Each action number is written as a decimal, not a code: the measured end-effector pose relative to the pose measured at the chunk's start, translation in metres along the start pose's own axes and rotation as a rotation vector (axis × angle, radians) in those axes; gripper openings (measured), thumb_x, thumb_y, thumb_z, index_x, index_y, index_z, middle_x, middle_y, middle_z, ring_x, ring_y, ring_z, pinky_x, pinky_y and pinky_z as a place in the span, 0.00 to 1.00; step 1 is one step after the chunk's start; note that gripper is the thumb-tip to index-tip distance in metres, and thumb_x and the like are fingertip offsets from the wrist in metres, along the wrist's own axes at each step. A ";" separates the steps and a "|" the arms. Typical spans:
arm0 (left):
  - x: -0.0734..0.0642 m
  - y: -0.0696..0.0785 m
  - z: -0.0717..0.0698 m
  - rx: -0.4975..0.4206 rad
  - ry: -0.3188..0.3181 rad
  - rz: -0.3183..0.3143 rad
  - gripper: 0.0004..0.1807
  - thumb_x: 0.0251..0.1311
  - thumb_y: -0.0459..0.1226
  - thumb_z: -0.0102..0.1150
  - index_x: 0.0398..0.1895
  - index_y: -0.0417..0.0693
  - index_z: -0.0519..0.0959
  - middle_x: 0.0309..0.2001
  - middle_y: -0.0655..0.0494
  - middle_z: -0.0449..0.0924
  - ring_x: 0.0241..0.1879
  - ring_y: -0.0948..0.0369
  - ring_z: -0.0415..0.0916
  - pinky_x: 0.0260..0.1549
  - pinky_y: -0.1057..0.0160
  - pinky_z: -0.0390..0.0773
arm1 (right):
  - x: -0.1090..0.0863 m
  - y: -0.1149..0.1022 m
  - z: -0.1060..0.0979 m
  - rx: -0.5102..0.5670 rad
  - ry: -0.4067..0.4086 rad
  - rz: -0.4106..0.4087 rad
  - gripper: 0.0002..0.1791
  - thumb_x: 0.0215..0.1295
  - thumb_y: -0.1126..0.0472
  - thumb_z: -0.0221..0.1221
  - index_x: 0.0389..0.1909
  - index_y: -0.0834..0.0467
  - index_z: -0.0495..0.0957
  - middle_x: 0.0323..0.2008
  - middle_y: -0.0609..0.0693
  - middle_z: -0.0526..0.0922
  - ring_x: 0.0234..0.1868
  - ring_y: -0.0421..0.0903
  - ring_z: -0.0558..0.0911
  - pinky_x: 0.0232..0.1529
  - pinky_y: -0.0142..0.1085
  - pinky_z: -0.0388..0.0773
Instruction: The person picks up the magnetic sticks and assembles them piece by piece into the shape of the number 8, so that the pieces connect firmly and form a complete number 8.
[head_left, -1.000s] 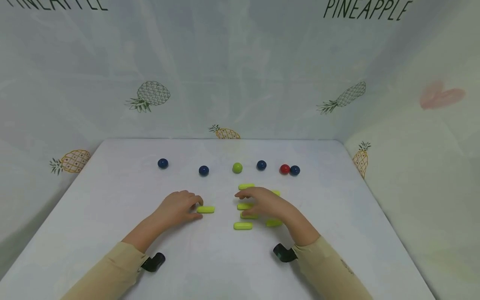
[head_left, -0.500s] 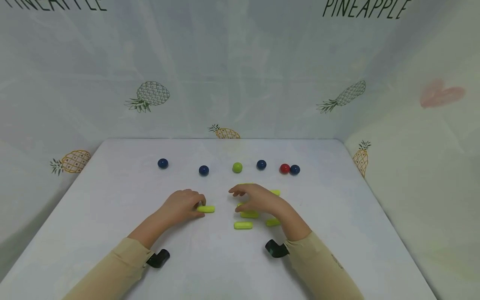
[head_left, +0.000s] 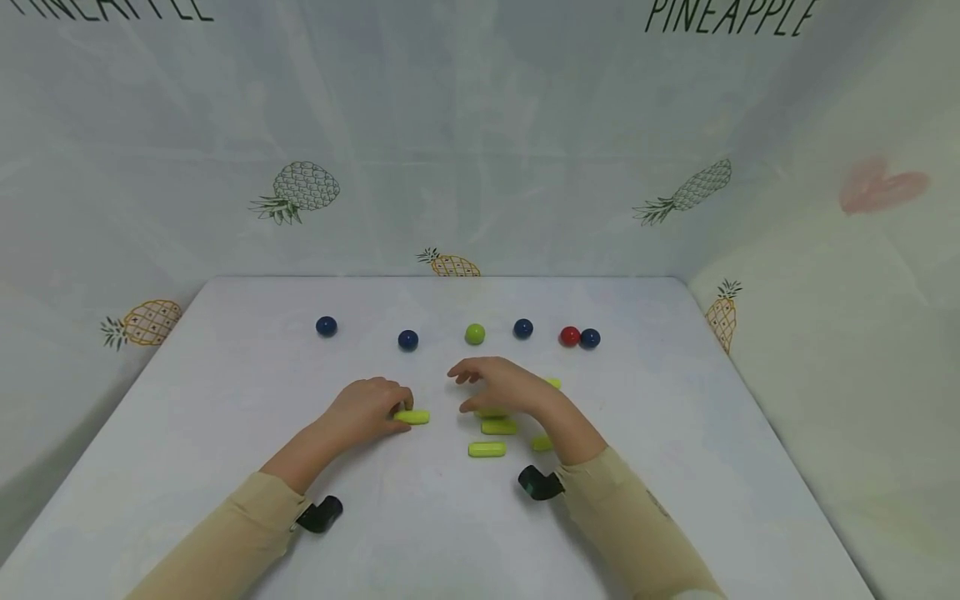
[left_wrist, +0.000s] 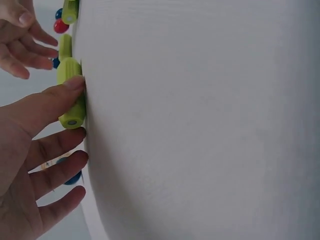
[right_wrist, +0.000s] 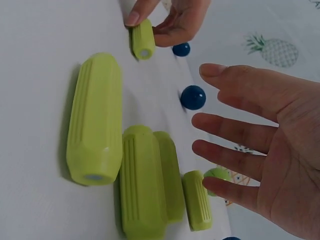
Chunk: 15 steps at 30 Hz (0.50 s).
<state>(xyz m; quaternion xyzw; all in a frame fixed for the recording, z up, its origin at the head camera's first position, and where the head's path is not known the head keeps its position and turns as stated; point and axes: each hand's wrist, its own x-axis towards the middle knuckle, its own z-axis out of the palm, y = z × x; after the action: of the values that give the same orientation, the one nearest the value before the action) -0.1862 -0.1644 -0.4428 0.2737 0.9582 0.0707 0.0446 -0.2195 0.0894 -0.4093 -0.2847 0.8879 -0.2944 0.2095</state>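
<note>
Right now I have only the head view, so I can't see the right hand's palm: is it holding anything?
Observer: No, the right wrist view shows the right hand with its fingers apart and nothing in its grasp.
Operator: Is it hiding anything from me?
Observer: Yes, the right wrist view shows a covered stick, light green, lying near the green ball.
Operator: The left hand pinches a stick too; what is on the end toward its palm?
Observer: The left wrist view shows that end of the pinched stick: there is a grey disc in its middle.
</note>
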 end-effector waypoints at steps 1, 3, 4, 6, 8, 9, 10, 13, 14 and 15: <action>0.000 -0.001 0.000 0.001 0.000 -0.005 0.12 0.50 0.46 0.74 0.32 0.56 0.80 0.24 0.67 0.70 0.27 0.64 0.66 0.29 0.63 0.70 | 0.002 -0.001 0.000 -0.002 0.002 -0.003 0.29 0.59 0.57 0.69 0.62 0.53 0.74 0.54 0.48 0.80 0.56 0.46 0.76 0.57 0.41 0.72; 0.001 -0.004 0.000 0.006 -0.001 -0.012 0.12 0.51 0.46 0.74 0.32 0.56 0.80 0.25 0.67 0.71 0.27 0.64 0.67 0.30 0.62 0.71 | 0.005 -0.003 -0.001 0.001 0.007 -0.004 0.29 0.59 0.57 0.69 0.62 0.53 0.74 0.54 0.48 0.80 0.56 0.47 0.76 0.57 0.41 0.73; 0.001 -0.005 -0.001 0.007 0.001 -0.017 0.12 0.51 0.46 0.74 0.33 0.56 0.80 0.25 0.67 0.71 0.28 0.64 0.68 0.30 0.62 0.72 | 0.007 -0.003 -0.002 0.008 0.011 -0.005 0.29 0.59 0.57 0.69 0.62 0.53 0.75 0.54 0.48 0.80 0.56 0.47 0.76 0.57 0.41 0.73; 0.001 -0.007 -0.004 0.007 0.003 -0.026 0.12 0.51 0.46 0.74 0.33 0.56 0.80 0.26 0.66 0.72 0.28 0.63 0.69 0.31 0.62 0.72 | 0.010 -0.005 -0.003 0.018 0.020 -0.007 0.29 0.59 0.57 0.69 0.62 0.54 0.75 0.54 0.49 0.80 0.56 0.48 0.76 0.57 0.41 0.73; 0.001 -0.010 -0.007 0.002 0.002 -0.038 0.12 0.50 0.45 0.74 0.34 0.55 0.80 0.27 0.65 0.73 0.29 0.62 0.70 0.31 0.61 0.73 | 0.013 -0.006 -0.003 0.029 0.032 -0.011 0.29 0.59 0.57 0.69 0.62 0.54 0.75 0.55 0.49 0.80 0.57 0.48 0.75 0.57 0.41 0.72; 0.002 -0.011 -0.008 -0.004 -0.001 -0.048 0.12 0.50 0.45 0.74 0.34 0.55 0.80 0.28 0.64 0.73 0.30 0.62 0.70 0.31 0.61 0.73 | 0.014 -0.007 -0.004 0.037 0.041 -0.016 0.29 0.59 0.57 0.69 0.62 0.54 0.75 0.55 0.49 0.80 0.57 0.49 0.75 0.57 0.41 0.72; 0.002 -0.011 -0.010 -0.014 -0.003 -0.061 0.12 0.51 0.45 0.74 0.35 0.55 0.81 0.28 0.64 0.74 0.30 0.62 0.71 0.31 0.60 0.74 | 0.016 -0.007 -0.004 0.043 0.048 -0.022 0.29 0.59 0.58 0.69 0.62 0.55 0.75 0.55 0.49 0.79 0.57 0.49 0.75 0.57 0.41 0.72; 0.004 -0.015 -0.013 -0.041 -0.005 -0.100 0.13 0.52 0.44 0.73 0.38 0.54 0.81 0.30 0.62 0.75 0.32 0.61 0.72 0.33 0.59 0.75 | 0.023 -0.008 -0.005 0.063 0.077 -0.044 0.28 0.59 0.58 0.69 0.61 0.56 0.75 0.55 0.50 0.79 0.58 0.50 0.74 0.58 0.42 0.72; 0.004 -0.017 -0.014 -0.051 -0.002 -0.112 0.13 0.52 0.43 0.73 0.39 0.54 0.82 0.31 0.62 0.76 0.33 0.61 0.73 0.35 0.59 0.76 | 0.025 -0.008 -0.004 0.071 0.088 -0.047 0.28 0.60 0.59 0.68 0.61 0.57 0.75 0.55 0.50 0.79 0.58 0.50 0.74 0.58 0.43 0.72; 0.005 -0.018 -0.014 -0.061 0.003 -0.122 0.13 0.52 0.43 0.73 0.39 0.53 0.82 0.32 0.61 0.76 0.33 0.60 0.73 0.35 0.58 0.76 | 0.028 -0.008 -0.004 0.075 0.101 -0.046 0.28 0.60 0.58 0.68 0.62 0.57 0.75 0.55 0.50 0.79 0.58 0.50 0.74 0.58 0.43 0.72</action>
<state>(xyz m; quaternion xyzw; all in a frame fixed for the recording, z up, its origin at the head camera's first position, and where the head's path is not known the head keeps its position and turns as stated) -0.2012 -0.1786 -0.4321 0.2130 0.9706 0.0974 0.0558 -0.2393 0.0682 -0.4068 -0.2818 0.8789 -0.3461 0.1683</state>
